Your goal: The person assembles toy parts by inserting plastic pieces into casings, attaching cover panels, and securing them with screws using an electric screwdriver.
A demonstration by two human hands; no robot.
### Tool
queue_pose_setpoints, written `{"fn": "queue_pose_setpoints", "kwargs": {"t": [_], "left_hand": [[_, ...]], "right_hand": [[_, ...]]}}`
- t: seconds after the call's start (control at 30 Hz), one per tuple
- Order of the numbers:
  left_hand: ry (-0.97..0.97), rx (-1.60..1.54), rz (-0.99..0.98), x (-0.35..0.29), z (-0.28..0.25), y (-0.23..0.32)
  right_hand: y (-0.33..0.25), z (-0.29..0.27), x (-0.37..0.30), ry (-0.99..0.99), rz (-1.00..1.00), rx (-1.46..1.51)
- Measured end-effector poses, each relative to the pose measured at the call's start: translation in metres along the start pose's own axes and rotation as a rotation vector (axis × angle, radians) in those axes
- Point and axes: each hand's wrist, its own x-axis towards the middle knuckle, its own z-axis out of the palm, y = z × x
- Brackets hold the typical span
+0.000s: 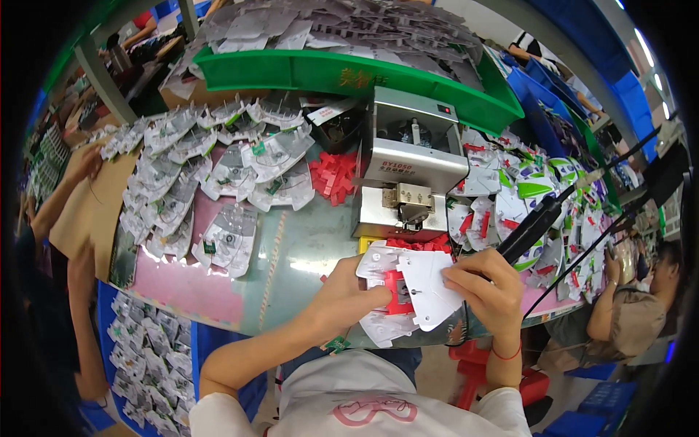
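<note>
My left hand (348, 295) is closed round the left side of a white plastic housing (378, 261), its thumb beside a red plastic piece (398, 293) set in the middle. A flat white panel (435, 300) lies over the housing's right part, with a small dark spot on it. My right hand (489, 285) pinches this panel's right edge between thumb and fingers. Behind the right hand slants a black electric screwdriver (535, 227); its lower end is hidden, and I cannot tell whether the hand touches it.
A silver screw feeder (415, 156) stands beyond the housing, between red pieces (335, 177) and mixed white, green and red parts (535, 189). White housings (227, 237) cover the table's left. A green tray (320, 74) of grey sheets spans the back. Co-workers' arms (80, 284) show at left.
</note>
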Motion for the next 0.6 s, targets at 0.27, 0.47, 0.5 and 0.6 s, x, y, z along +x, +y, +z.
{"fn": "queue_pose_setpoints", "kwargs": {"t": [0.27,0.47,0.5,0.6], "left_hand": [[-0.047,-0.036,0.015,-0.0007,0.0039,0.0035],[-0.065,-0.015,-0.02,-0.0008,-0.0004,0.0034],[-0.069,-0.008,-0.015,-0.0006,-0.0007,0.0026],[-0.078,0.002,-0.025,-0.0001,-0.0016,0.0028]], "right_hand": [[-0.0086,0.001,-0.0046,0.166,0.029,-0.011],[-0.0077,0.0026,-0.0072,0.209,-0.001,0.03],[-0.0069,0.003,-0.0079,0.206,-0.001,0.033],[-0.0051,0.005,-0.0098,0.204,0.005,0.044]]}}
